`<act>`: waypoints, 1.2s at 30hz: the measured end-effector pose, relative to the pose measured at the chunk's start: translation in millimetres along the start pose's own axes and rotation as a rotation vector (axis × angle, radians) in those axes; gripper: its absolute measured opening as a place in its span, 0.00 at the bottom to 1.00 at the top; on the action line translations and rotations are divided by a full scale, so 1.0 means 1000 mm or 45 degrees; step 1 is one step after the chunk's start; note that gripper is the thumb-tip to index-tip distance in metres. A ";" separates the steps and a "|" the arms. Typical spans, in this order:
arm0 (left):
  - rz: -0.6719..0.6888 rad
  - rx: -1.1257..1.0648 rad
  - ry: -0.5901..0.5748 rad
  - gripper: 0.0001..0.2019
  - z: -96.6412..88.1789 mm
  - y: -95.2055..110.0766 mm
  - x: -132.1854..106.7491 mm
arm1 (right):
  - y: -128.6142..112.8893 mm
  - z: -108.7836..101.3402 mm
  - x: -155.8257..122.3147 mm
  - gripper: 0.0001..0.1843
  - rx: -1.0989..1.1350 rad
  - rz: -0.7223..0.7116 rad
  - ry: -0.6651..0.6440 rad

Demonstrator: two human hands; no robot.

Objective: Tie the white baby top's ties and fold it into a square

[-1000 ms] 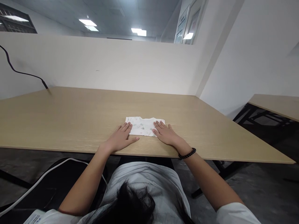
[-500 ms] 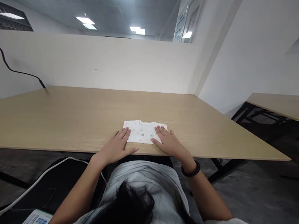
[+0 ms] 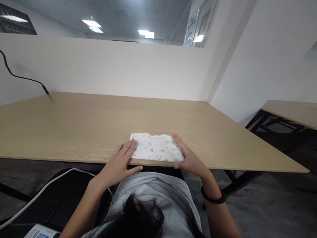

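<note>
1. Left hand [image 3: 117, 167]: palm down and flat, arm reaching forward from the table's front edge. Its fingers [image 3: 130, 146] rest on the garment's left end, and its thumb lies out toward the table edge.
2. Right hand [image 3: 188, 162]: turned inward and slightly cupped, with its fingers [image 3: 178, 142] over the garment's right end and its thumb near the table edge. A black beaded bracelet [image 3: 213, 197] circles the wrist.
3. The hands are well apart, one at each end of the garment. Both are open, and neither is closed on it.
4. The garment [image 3: 156, 148] is a small white folded top with a collar at the far side. It lies flat on the table [image 3: 74, 125], its near edge about at the front edge. Its print shows small green and pink figures, with no readable words.
5. A pale shirt [image 3: 153, 195] and dark hair [image 3: 138, 216] show below the table.
6. A paper label [image 3: 41, 231] at the bottom left has blue print, too cut off and blurred to read.
7. A black cable [image 3: 22, 77] hangs against the wall behind the table, and a white cable [image 3: 44, 191] runs below at the left.
</note>
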State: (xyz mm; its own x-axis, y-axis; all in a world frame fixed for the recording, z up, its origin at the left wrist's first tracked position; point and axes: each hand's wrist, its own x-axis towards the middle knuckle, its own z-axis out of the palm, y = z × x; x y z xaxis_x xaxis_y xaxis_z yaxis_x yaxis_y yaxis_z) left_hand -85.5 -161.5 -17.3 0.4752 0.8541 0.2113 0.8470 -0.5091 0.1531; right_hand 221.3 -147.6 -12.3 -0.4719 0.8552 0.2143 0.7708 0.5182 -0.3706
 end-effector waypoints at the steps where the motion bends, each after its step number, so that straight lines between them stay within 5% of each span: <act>1: 0.009 -0.025 0.023 0.46 -0.001 -0.001 -0.001 | 0.006 -0.003 -0.004 0.64 0.101 -0.032 0.067; 6: -0.053 -0.087 0.156 0.43 -0.006 -0.010 -0.011 | 0.035 -0.020 -0.034 0.58 0.329 0.126 0.472; 14: -0.089 -0.031 0.260 0.44 0.000 -0.022 -0.018 | 0.035 -0.025 -0.045 0.51 0.090 0.020 0.115; 20: -0.192 -0.011 0.309 0.48 0.004 -0.028 -0.019 | 0.034 -0.018 -0.039 0.42 -0.082 -0.014 0.142; 36: 0.028 -0.040 0.371 0.33 0.002 -0.018 -0.017 | 0.033 -0.015 -0.043 0.23 0.034 -0.099 0.251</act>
State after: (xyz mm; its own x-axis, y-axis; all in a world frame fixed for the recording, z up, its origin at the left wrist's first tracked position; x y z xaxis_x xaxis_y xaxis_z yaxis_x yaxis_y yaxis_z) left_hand -108.1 -166.6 -25.2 0.4014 0.7785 0.4825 0.8272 -0.5343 0.1739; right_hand 273.7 -166.8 -20.0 -0.4350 0.7993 0.4147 0.7225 0.5847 -0.3690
